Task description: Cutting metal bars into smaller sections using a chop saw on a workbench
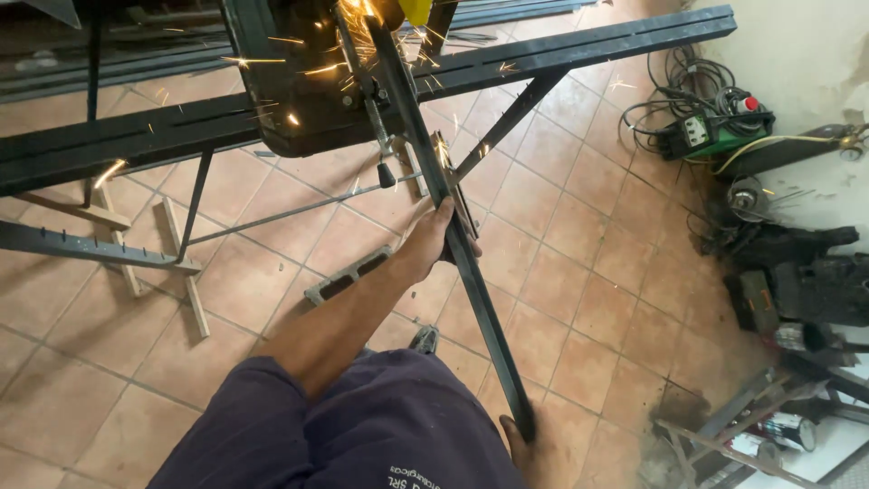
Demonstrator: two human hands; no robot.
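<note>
My left hand (431, 243) is closed around a long black metal bar (471, 281), about halfway along it. The bar runs from the top centre down to the bottom right. At its far end, orange sparks (348, 45) spray off beside a yellow tool part (416, 9). What looks like my right hand (529, 453) touches the bar's near end at the bottom edge. It is mostly cut off, so its grip is unclear.
A black steel frame (579, 45) on angled legs crosses the top, over a tiled floor (588, 272). A dark rounded panel (272, 100) hangs at the top centre. Cables and a green machine (715, 131) lie at the right wall, with dark tools and scrap (797, 281) below them.
</note>
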